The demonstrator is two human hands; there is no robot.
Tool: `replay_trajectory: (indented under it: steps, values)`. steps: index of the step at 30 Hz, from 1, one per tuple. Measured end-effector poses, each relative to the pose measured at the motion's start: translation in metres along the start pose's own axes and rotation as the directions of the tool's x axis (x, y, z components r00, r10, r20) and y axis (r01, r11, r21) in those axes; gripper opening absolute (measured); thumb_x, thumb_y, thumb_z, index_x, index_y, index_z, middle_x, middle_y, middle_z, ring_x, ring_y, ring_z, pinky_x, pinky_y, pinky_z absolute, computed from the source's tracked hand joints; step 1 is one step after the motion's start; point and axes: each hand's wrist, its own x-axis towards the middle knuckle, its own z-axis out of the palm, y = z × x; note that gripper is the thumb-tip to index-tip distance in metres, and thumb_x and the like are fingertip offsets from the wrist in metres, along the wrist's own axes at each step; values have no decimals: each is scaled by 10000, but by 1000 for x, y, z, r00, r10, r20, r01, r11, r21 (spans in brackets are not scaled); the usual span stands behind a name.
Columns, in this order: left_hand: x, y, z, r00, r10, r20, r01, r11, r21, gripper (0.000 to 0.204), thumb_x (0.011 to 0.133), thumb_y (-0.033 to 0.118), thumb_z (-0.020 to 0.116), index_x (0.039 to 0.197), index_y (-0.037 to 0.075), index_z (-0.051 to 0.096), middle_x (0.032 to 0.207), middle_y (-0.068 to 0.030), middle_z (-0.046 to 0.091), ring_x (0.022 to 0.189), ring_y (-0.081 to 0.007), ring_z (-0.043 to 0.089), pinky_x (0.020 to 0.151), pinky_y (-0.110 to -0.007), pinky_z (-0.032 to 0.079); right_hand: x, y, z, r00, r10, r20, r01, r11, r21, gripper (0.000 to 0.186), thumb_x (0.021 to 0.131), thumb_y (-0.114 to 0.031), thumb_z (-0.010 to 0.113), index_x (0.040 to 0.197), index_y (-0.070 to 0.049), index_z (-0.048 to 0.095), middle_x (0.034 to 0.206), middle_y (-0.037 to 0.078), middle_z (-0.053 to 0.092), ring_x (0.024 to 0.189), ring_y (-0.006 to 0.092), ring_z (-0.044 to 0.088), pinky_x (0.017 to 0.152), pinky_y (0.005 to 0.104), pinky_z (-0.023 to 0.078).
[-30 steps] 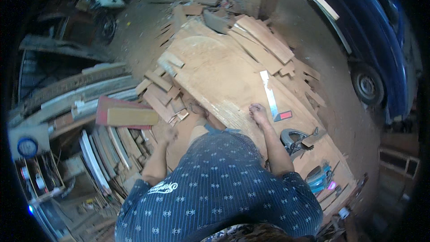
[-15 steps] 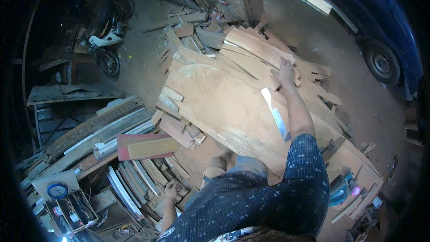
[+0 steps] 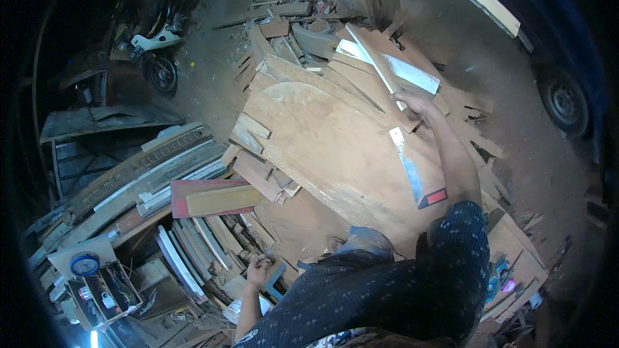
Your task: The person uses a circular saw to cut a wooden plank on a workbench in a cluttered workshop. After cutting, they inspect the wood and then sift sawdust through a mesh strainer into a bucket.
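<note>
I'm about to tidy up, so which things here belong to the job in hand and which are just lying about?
Likely in the job:
flat brown wooden board, held in the right hand
broad tan wooden worktop
silvery metal square with red-and-black handle

Apparently lying about:
white-and-dark motorcycle
blue-rimmed round dial

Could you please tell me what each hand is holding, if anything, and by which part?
The right hand grips a wooden board by its near end; whether the left hand holds anything cannot be told.
</note>
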Motion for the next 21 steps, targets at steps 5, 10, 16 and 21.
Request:
replay_trajectory:
  steps: [5, 10, 16, 21]
  values:
    - [-5, -29, 17, 986, -167, 6, 166, 976, -138, 271, 930, 70, 609, 1194, 12, 597, 940, -8, 630, 783, -103, 580, 694, -263, 485, -104, 16, 46, 919, -244, 310, -221, 332, 917, 705, 876, -397, 611, 1432, -7, 419, 1322, 189, 571, 1176, 278, 608, 956, 400, 534]
    - [-1, -17, 41, 980, -199, 28, 201, 977, -72, 228, 977, 267, 606, 1027, 47, 636, 847, -6, 625, 701, -114, 563, 640, -258, 457, -179, -8, 107, 890, -368, 270, -93, 432, 897, 477, 896, -217, 650, 1266, 64, 539, 1146, 153, 650, 1016, 241, 661, 871, 363, 558]
    - [19, 158, 96, 971, 167, 170, -109, 946, -305, 504, 1017, 393, 519, 1383, 47, 513, 1258, -96, 613, 1068, -217, 622, 895, -344, 505, -214, -59, 166, 922, -302, 243, -16, 596, 803, 410, 930, -223, 642, 1212, 67, 574, 1085, 123, 675, 948, 193, 677, 808, 320, 567]
    - [-21, 307, 141, 786, 319, 529, 71, 805, -590, 756, 988, 584, 440, 1430, -27, 388, 1383, -235, 482, 1140, -289, 591, 967, -455, 504, -257, -79, 184, 892, -272, 362, -247, 377, 893, 361, 913, -237, 634, 1163, 17, 577, 1020, 101, 676, 884, 197, 672, 787, 316, 561]
